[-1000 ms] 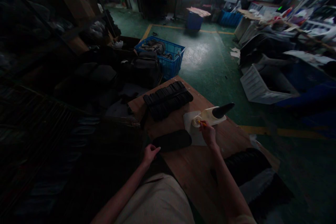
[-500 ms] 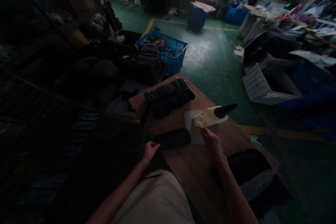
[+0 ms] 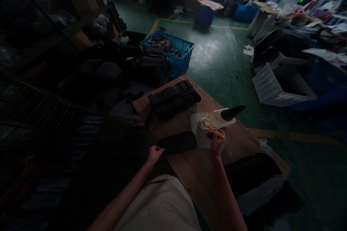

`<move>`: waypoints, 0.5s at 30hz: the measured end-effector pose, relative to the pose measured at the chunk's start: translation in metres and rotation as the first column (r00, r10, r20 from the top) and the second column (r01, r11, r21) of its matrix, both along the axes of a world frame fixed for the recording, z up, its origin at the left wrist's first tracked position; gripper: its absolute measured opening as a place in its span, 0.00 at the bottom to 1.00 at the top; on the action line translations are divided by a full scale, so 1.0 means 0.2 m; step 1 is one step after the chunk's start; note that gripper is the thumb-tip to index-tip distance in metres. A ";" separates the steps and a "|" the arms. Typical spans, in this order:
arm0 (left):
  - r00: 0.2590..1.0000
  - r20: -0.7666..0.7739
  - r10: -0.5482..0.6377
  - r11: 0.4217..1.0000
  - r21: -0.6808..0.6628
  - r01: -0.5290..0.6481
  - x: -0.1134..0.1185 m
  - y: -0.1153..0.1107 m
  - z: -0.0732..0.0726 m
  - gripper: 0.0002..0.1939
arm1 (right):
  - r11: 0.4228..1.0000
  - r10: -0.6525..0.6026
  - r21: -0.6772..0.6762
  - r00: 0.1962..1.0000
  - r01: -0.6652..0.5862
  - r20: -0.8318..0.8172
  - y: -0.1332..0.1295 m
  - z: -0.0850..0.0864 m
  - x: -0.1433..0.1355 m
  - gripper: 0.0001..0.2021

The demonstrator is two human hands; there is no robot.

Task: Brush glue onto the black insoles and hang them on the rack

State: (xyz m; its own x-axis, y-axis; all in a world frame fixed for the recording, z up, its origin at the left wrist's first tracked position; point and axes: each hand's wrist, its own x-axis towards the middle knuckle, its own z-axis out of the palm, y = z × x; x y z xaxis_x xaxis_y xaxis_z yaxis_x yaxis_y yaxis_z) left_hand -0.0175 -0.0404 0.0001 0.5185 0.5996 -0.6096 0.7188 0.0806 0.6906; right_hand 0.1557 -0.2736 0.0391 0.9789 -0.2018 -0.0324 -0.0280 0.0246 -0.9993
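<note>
My left hand [image 3: 155, 154] pinches the near left end of a flat black piece with rounded ends [image 3: 177, 143], which lies on the wooden board [image 3: 189, 171]. In my right hand [image 3: 217, 142] is a paintbrush [image 3: 216, 131] with a yellow handle, its bristles at the round mouth of a cream-coloured container [image 3: 214, 118] lying on its side. A dark cone-shaped part [image 3: 233, 112] sticks out of the container's far end. Beneath the container is a pale flat sheet [image 3: 197, 135], beside the black piece.
A row of stacked black pieces [image 3: 175, 100] lies at the board's far side, and another dark stack [image 3: 252, 173] at the right. Beyond are a blue crate [image 3: 179, 59] and a grey bin [image 3: 271, 85] on the green floor. Dark bags [image 3: 151, 65] crowd the left.
My right hand has turned and shifted slightly right and down, bringing the brush's bristles and handle into view at the container's mouth. My left hand has barely moved.
</note>
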 end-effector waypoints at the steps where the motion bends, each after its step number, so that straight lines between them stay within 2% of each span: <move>1: 1.000 -0.003 -0.001 1.000 -0.001 0.001 0.00 0.00 0.00 0.11 | 1.000 -0.015 0.017 1.000 0.016 -0.010 0.01 -0.02 0.00 0.20; 5: 1.000 -0.011 -0.006 1.000 -0.002 0.006 0.00 0.00 0.01 0.10 | 0.990 -0.102 0.089 0.993 0.107 -0.060 0.00 -0.06 -0.04 0.21; 10: 1.000 -0.008 -0.014 1.000 -0.004 0.013 0.00 0.00 0.03 0.09 | 0.958 -0.213 0.170 0.969 0.233 -0.126 -0.07 -0.06 -0.12 0.23; 15: 1.000 -0.014 -0.017 1.000 -0.008 0.017 0.01 -0.01 0.03 0.08 | 0.930 -0.232 0.243 0.953 0.277 -0.195 -0.08 -0.06 -0.10 0.23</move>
State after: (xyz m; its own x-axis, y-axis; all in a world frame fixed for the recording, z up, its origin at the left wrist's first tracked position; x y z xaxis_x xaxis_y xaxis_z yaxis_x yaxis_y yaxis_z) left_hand -0.0162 -0.0418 0.0068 0.5200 0.5857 -0.6217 0.7298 0.0735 0.6796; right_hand 0.1365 -0.2902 0.0277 0.8729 -0.4059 -0.2707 -0.1447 0.3145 -0.9382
